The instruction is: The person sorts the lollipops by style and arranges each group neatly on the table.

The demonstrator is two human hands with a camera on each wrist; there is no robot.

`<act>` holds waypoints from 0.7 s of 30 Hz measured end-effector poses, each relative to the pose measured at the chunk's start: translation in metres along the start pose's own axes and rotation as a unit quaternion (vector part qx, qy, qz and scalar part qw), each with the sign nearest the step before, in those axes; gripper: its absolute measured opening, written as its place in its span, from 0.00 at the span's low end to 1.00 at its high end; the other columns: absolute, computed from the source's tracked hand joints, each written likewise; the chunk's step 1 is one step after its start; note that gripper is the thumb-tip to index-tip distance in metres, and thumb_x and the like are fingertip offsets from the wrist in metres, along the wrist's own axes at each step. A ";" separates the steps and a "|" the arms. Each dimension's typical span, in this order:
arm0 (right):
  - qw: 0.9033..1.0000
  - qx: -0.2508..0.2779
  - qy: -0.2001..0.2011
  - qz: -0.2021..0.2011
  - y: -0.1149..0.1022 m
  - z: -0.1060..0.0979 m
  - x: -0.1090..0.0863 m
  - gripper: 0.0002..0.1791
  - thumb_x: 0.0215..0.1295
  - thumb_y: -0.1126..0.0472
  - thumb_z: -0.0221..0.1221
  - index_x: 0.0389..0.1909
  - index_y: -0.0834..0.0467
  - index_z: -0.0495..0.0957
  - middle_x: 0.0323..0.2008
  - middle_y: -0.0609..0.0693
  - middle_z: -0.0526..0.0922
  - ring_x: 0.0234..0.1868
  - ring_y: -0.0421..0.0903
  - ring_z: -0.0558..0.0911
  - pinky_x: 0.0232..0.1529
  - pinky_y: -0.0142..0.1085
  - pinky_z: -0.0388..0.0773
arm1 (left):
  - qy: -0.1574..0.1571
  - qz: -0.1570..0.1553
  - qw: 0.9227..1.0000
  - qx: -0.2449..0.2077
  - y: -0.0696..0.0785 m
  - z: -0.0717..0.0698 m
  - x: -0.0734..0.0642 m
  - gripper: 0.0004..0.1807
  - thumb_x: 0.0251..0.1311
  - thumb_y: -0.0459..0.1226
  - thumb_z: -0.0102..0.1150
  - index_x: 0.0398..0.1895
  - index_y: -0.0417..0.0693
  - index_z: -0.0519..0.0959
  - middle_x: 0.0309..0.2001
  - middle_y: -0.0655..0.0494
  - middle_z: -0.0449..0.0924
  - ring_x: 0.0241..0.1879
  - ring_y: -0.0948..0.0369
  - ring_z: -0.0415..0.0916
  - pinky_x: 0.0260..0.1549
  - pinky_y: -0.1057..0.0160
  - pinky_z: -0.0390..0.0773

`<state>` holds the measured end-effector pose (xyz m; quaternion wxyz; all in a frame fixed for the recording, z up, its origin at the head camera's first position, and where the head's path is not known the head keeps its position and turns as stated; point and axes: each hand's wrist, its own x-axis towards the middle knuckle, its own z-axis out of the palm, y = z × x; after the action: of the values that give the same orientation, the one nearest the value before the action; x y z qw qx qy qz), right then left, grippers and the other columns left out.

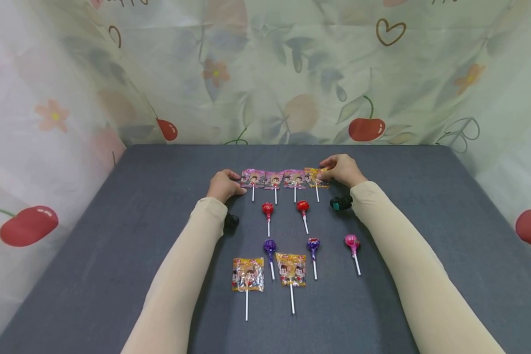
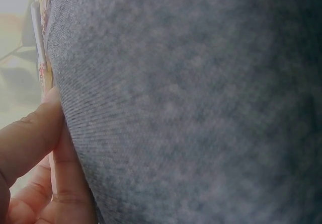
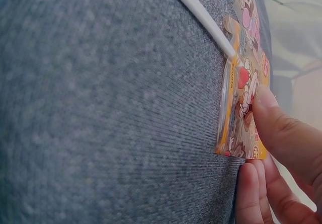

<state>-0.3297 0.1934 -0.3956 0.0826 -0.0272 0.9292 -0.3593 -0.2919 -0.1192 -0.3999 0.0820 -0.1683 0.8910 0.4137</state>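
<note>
Across the back of the dark table lies a row of flat-packed lollipops with white sticks. Three have pink wrappers, and a yellow-wrapped lollipop (image 1: pixel 317 178) sits at the right end. My left hand (image 1: pixel 224 185) is at the row's left end, its thumb and fingers spread at the edge of the leftmost pink-wrapped lollipop (image 1: pixel 252 178). At the other end my right hand (image 1: pixel 342 169) pinches the yellow-wrapped lollipop, whose stick points toward me. In the right wrist view the thumb (image 3: pixel 274 116) presses on the printed wrapper, with the fingers along its edge.
Nearer to me lie two red round lollipops (image 1: pixel 267 210), two purple ones (image 1: pixel 270 247), and a pink one (image 1: pixel 352 242) at the right. Two yellow flat-packed lollipops (image 1: pixel 248 275) are closest. A patterned curtain (image 1: pixel 265 73) hangs behind the table (image 1: pixel 159 206).
</note>
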 end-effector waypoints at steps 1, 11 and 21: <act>1.000 0.002 0.001 0.001 0.000 0.000 0.000 0.24 0.61 0.59 0.66 0.55 0.64 0.77 0.49 0.62 0.79 0.45 0.52 0.75 0.49 0.44 0.71 | 0.000 0.000 1.000 0.000 0.000 0.000 0.000 0.22 0.51 0.32 0.71 0.51 0.46 0.76 0.55 0.44 0.75 0.50 0.51 0.70 0.55 0.53 0.68; 1.000 0.015 0.004 0.021 0.000 0.001 0.003 0.25 0.60 0.58 0.67 0.57 0.63 0.76 0.54 0.62 0.77 0.53 0.55 0.74 0.58 0.49 0.69 | 0.003 0.002 1.000 0.001 0.000 0.000 -0.001 0.22 0.51 0.32 0.71 0.50 0.46 0.77 0.54 0.44 0.75 0.48 0.52 0.70 0.54 0.54 0.69; 1.000 0.011 -0.003 0.013 -0.001 -0.001 0.000 0.25 0.61 0.59 0.66 0.57 0.64 0.76 0.54 0.63 0.77 0.53 0.56 0.74 0.58 0.50 0.69 | 0.009 -0.003 1.000 0.002 0.002 0.000 -0.003 0.21 0.51 0.32 0.71 0.50 0.46 0.77 0.56 0.44 0.74 0.50 0.51 0.69 0.55 0.53 0.68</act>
<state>-0.3300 0.1928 -0.3944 0.0901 -0.0153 0.9251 -0.3687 -0.2896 -0.1173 -0.3972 0.0754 -0.1744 0.8918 0.4106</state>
